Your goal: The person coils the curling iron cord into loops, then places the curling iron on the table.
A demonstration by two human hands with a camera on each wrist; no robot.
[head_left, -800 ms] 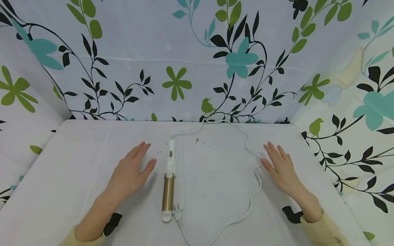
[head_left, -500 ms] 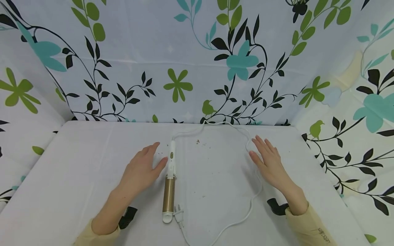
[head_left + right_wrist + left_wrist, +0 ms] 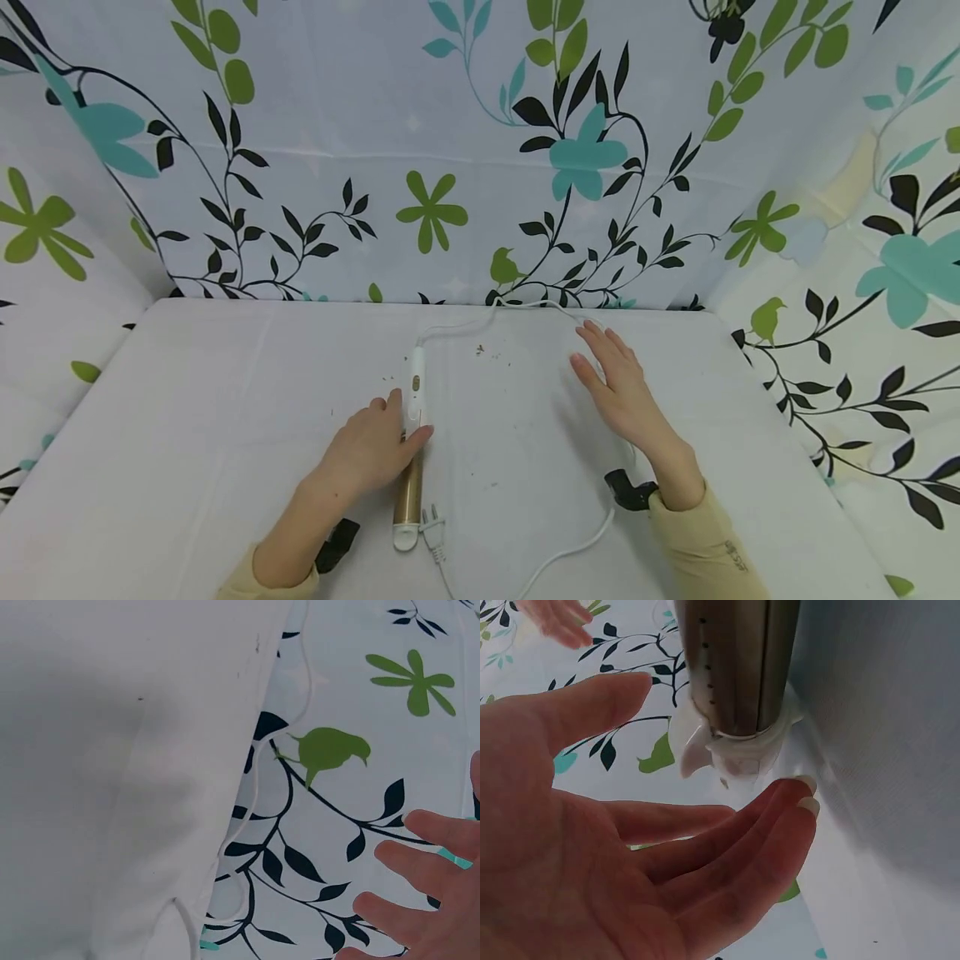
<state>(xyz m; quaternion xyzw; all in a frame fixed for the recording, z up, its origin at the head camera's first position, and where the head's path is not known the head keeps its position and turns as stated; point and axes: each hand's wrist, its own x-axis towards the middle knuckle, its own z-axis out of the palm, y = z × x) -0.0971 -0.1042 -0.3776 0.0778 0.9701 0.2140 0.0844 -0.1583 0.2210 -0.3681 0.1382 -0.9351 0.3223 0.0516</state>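
A white and gold curling iron (image 3: 408, 496) lies lengthwise on the white table, its handle toward the back. My left hand (image 3: 367, 446) is over the middle of it in the head view, thumb to the right of the barrel and fingers to the left. In the left wrist view the gold barrel (image 3: 739, 667) shows between the loosely bent fingers (image 3: 742, 881) and the thumb, with a gap around it. Off to the right, my right hand (image 3: 618, 392) hovers with fingers extended, holding nothing and covering part of the white cord.
The cord (image 3: 573, 548) loops from the handle along the back edge and round the right side to a two-pin plug (image 3: 433, 531) beside the barrel tip. Small brown specks (image 3: 480, 349) dot the white table (image 3: 225, 400). A leaf-patterned cloth (image 3: 300, 117) rises behind.
My left hand has moved right and toward the front, from beside the curling iron to over it. My right hand has shifted left across the cord.
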